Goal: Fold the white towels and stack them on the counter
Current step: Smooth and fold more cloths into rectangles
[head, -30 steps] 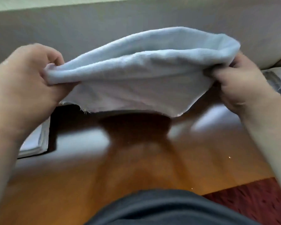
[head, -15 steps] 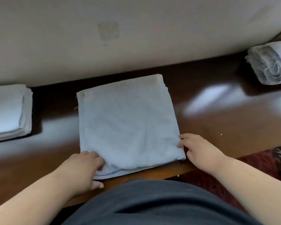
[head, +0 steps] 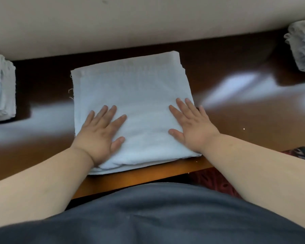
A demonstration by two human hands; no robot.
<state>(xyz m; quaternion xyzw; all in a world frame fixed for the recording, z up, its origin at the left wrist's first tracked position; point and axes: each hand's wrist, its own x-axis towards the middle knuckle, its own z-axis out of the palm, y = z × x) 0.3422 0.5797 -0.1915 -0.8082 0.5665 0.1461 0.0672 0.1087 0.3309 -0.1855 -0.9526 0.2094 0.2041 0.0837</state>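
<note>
The wall (head: 130,20) fills the top of my view, pale and plain, running the whole width behind the counter (head: 236,106). The counter is dark glossy wood with light streaks reflected on it, and its near edge shows orange-brown just in front of my dark shirt (head: 148,217), which takes up the bottom of the view. My two bare forearms reach out from the lower corners.

The towel (head: 130,88) lies flat in the middle of the counter, folded into a rough square of several layers, its far edge close to the wall and its near edge just short of the counter's edge. Loose threads stick out at its left side.

A stack (head: 0,88) of folded white towels sits at the far left, well apart from the towel, cut off by the frame. At the far right, against the wall, is a roll (head: 303,44) of white cloth, also partly out of view.

My left hand (head: 100,136) lies palm down on the towel's near left part, fingers straight and spread. My right hand (head: 190,124) lies palm down on its near right part, fingers straight, little finger over the towel's right edge. Neither hand grips anything.
</note>
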